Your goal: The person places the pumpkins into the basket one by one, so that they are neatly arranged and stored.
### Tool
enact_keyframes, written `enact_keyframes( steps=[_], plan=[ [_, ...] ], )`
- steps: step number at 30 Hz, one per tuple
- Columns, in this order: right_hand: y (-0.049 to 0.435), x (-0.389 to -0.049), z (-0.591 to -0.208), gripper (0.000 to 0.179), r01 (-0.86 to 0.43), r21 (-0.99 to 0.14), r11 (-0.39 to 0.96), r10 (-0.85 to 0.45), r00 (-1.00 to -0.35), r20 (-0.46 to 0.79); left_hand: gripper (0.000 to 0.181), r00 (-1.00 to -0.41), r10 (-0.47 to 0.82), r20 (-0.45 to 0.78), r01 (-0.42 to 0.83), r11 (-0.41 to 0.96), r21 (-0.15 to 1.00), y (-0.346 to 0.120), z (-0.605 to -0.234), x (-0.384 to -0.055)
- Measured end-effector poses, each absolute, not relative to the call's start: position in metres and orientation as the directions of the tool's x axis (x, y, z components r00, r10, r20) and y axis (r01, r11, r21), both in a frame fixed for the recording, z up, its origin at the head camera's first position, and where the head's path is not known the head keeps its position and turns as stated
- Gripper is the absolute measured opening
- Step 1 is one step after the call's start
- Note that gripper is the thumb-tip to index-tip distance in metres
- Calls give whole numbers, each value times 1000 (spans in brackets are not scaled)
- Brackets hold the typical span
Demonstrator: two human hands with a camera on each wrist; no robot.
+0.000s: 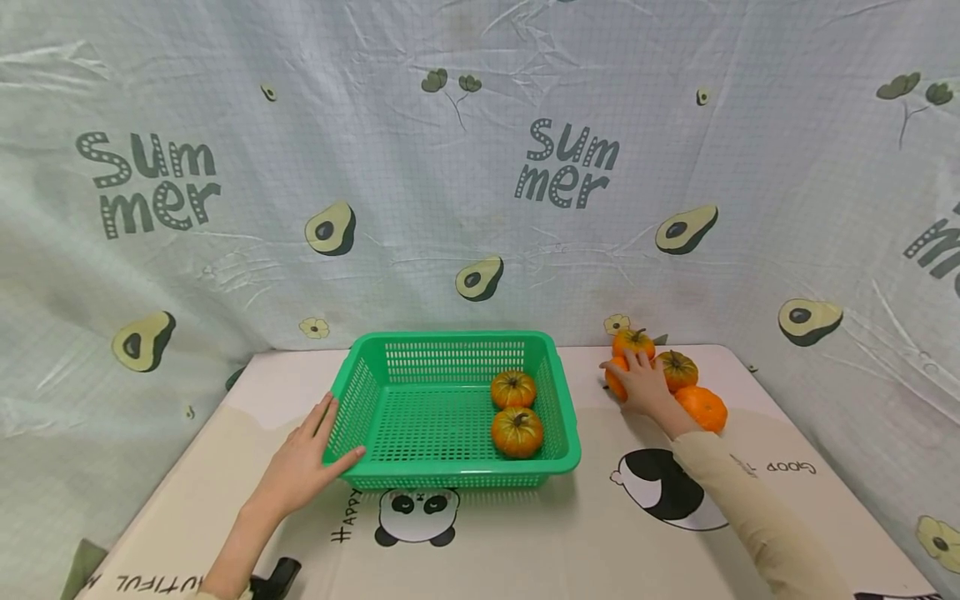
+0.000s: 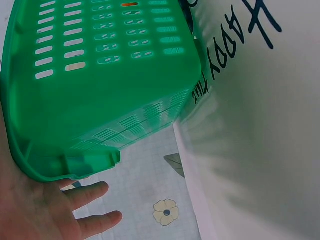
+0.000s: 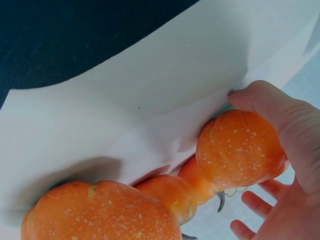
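Observation:
A green plastic basket holds two small orange-and-green pumpkins, one behind the other, by its right wall. My left hand rests on the basket's left rim, its fingers straight and spread; in the left wrist view the fingers extend beside the rim. My right hand is at a small orange pumpkin in the cluster to the right, with the thumb on one side and the fingers on the other. An orange-green pumpkin, a bright orange pumpkin and another stemmed pumpkin sit close around that hand.
A light tabletop with printed pandas and lettering lies under everything. Behind and at the sides hangs a pale curtain with avocado prints. A black object shows near the left wrist.

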State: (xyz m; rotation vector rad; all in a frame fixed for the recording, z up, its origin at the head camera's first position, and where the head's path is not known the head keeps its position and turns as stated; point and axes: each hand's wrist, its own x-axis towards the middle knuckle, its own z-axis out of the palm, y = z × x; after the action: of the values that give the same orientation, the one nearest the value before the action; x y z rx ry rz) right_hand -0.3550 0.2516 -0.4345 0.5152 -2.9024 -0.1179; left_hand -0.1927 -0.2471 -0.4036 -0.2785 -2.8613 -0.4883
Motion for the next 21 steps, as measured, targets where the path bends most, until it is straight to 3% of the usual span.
enact_keyframes(
  steps=[11, 21],
  plan=[
    [252, -355, -435, 68, -343, 163, 925, -371, -906, 204, 87, -956, 148, 253, 224, 926, 305, -246, -403, -192],
    [259, -353, -430, 71, -329, 192, 925, -369, -897, 243, 86, -955, 149, 258, 229, 920, 317, -247, -403, -192]
  ],
)
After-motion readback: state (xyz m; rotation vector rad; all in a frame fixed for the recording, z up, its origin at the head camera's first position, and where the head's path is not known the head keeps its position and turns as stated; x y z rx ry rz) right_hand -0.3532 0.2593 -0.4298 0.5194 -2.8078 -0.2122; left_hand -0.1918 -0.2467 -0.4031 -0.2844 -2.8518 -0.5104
